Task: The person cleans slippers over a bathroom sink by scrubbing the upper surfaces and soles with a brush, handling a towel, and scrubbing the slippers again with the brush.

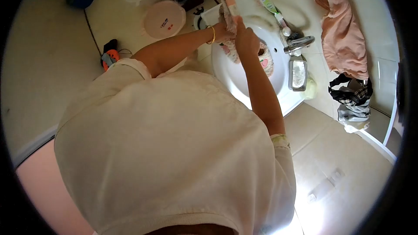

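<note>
Cloth (230, 39): held over the white sink (244, 82), long axis running from the basin's far rim down toward the bowl, upper end pointing away from the body, lower end hanging into the basin. Looks fluffy and pale, pinkish-white, with pink patches and a dark spot near the lower part. Left hand (223, 31), gold bangle at the wrist, grip closed around the upper stretch. Right hand (246, 39) grip clamped on the middle. Faucet (298, 43) just beside, soap dish (298, 74) near; pink towel (342, 39) well apart.
</note>
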`<state>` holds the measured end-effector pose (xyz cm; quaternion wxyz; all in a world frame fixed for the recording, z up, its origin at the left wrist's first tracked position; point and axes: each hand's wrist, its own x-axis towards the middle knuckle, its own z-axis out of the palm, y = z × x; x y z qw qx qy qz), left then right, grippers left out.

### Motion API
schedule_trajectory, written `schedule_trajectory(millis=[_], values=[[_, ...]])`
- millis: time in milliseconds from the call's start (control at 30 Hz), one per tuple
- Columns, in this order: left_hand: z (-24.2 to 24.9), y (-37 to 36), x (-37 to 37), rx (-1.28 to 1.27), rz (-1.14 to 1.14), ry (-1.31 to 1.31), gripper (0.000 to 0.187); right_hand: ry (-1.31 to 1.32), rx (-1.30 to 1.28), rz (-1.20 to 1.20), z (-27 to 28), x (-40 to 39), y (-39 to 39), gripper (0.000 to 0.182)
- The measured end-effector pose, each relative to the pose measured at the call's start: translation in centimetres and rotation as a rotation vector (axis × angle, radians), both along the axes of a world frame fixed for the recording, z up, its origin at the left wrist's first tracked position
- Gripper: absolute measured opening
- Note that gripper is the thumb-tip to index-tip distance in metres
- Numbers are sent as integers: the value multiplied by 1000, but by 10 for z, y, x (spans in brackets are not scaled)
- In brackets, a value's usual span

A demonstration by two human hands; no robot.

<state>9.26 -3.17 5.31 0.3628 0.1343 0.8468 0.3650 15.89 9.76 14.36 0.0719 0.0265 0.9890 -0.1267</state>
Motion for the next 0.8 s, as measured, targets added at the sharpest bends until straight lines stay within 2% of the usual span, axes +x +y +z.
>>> schedule_trajectory(millis=[100,133,200,267,300,367,433,500,533,600,633,700,733,800], values=[[-14,5,-9,187,161,-75,41,-22,-43,-49,-4,14,14,42],[-7,5,-2,250,213,-105,43,-39,-140,-138,-1,25,20,37],[22,5,3,171,173,-177,44,-74,-327,-321,7,52,33,39],[20,9,1,532,642,-510,39,-101,-167,-255,-7,67,60,36],[21,9,-1,665,688,-615,37,-115,-86,-227,-12,75,66,37],[25,9,-8,925,766,-829,33,62,-179,-333,-25,88,64,34],[53,4,-4,925,933,-887,32,308,-302,-381,-31,97,49,32],[94,6,15,809,1130,-868,34,195,-326,-477,-20,103,30,30],[82,1,14,850,1087,-947,34,141,-339,-527,-16,102,23,30],[48,-9,6,940,998,-1103,35,217,-477,-541,-53,101,18,30],[44,-8,7,894,1076,-1074,36,257,-515,-545,-68,102,10,30],[6,-13,-1,808,969,-1032,41,288,-524,-601,-79,107,-7,30],[13,-17,3,770,917,-1011,44,234,-504,-648,-78,107,-20,31],[15,-22,11,702,619,-1015,46,201,-449,-717,-86,98,-40,32]])
